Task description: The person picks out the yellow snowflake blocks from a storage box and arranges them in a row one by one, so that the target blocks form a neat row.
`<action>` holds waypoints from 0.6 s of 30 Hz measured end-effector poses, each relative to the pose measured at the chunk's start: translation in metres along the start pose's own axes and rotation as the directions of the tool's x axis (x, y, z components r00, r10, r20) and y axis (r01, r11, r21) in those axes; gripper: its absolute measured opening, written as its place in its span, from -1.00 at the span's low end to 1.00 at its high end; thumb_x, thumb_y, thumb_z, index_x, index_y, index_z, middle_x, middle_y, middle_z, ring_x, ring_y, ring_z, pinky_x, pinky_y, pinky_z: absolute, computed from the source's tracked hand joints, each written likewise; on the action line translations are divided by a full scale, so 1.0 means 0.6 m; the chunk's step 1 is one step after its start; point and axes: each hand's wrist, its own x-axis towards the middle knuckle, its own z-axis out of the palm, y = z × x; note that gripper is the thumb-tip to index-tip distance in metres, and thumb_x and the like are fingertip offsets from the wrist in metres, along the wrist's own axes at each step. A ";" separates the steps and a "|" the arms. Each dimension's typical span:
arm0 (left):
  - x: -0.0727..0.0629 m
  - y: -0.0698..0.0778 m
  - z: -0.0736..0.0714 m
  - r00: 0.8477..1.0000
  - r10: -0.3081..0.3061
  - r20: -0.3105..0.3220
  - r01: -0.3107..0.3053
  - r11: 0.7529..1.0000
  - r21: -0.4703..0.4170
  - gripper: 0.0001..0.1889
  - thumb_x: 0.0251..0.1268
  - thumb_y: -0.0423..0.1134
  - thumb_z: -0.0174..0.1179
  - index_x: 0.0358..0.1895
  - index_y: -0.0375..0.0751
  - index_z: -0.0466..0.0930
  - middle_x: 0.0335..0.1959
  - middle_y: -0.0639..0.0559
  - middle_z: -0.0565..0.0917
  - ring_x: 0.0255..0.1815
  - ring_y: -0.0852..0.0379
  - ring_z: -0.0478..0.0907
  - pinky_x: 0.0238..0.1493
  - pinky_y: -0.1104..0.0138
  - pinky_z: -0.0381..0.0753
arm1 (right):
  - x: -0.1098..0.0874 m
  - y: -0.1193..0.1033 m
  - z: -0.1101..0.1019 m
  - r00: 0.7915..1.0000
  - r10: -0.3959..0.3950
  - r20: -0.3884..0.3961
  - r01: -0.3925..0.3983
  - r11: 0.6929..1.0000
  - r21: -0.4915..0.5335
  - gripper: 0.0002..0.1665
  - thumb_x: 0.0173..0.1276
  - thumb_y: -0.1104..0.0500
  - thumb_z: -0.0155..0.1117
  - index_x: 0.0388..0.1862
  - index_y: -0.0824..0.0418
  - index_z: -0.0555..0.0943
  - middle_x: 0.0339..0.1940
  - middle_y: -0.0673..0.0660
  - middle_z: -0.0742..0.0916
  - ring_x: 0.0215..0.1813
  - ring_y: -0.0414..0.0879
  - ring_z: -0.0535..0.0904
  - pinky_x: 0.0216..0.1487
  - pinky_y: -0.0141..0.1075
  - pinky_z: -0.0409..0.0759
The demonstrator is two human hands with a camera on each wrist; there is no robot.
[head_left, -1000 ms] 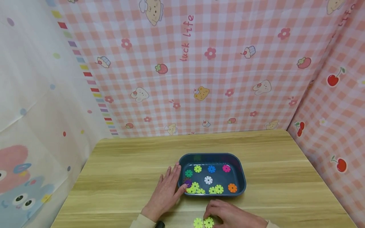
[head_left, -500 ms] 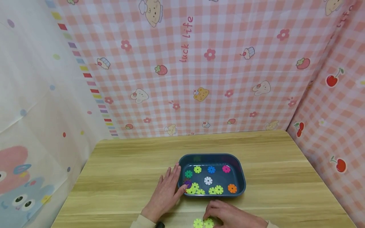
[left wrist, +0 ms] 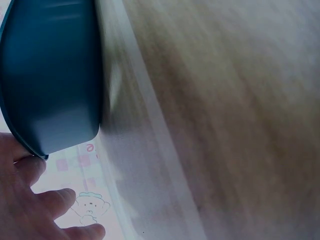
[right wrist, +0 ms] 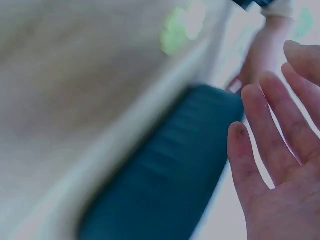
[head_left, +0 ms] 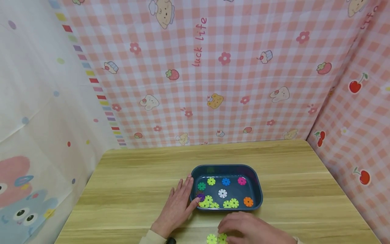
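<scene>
A dark blue tray (head_left: 236, 191) on the wooden table holds several notched plastic snowflake discs: yellow ones, plus a white disc (head_left: 222, 193), an orange disc (head_left: 248, 202) and other colours. My left hand (head_left: 175, 210) rests against its left side, fingers straight, thumb over the front left rim. Before the tray, two yellow discs (head_left: 212, 239) lie side by side at the bottom of the head view. Above the right one is my right hand (head_left: 250, 228), partly covering it. In the right wrist view its fingers (right wrist: 270, 135) are loosely extended, with nothing held.
The table (head_left: 137, 176) spreads around the tray on all sides. A pink checked cloth (head_left: 213, 78) hangs along its back edge, and patterned cloths flank it left and right. A small black object (head_left: 171, 240) shows beside the left wrist.
My right hand's fingers have loosened and lifted slightly off the right yellow disc, and the hand has shifted a little right. The left hand and tray have stayed put.
</scene>
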 end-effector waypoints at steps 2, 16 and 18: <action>0.000 0.000 0.000 1.000 0.002 0.001 -0.002 1.000 0.002 -0.18 0.62 0.30 -0.19 0.69 -0.16 -0.01 0.71 -0.04 0.00 0.67 -0.25 -0.02 0.54 -0.31 0.05 | -0.001 -0.009 -0.011 0.999 -0.022 -0.038 0.020 0.999 -0.045 -0.68 0.60 -0.05 0.20 0.25 -0.13 0.66 0.17 -0.19 0.72 0.15 -0.32 0.60 0.16 -0.31 0.65; -0.001 0.000 -0.002 1.000 0.014 0.001 -0.014 1.000 0.002 -0.17 0.62 0.33 -0.23 0.69 -0.17 0.00 0.71 -0.05 0.01 0.67 -0.25 -0.01 0.53 -0.32 0.07 | 0.030 -0.020 -0.090 0.912 -0.274 -0.304 0.150 0.915 -0.375 -0.75 0.42 0.12 0.45 0.06 -0.01 0.74 -0.01 -0.16 0.78 0.06 -0.23 0.70 0.08 -0.13 0.73; -0.001 0.000 -0.002 1.000 0.018 -0.005 -0.018 1.000 -0.004 -0.18 0.63 0.30 -0.19 0.69 -0.18 0.01 0.71 -0.05 0.03 0.67 -0.25 0.00 0.52 -0.33 0.07 | 0.036 -0.017 -0.099 0.905 -0.288 -0.315 0.156 0.911 -0.382 -0.71 0.38 0.17 0.48 0.06 -0.01 0.74 -0.02 -0.15 0.78 0.05 -0.22 0.70 0.06 -0.15 0.73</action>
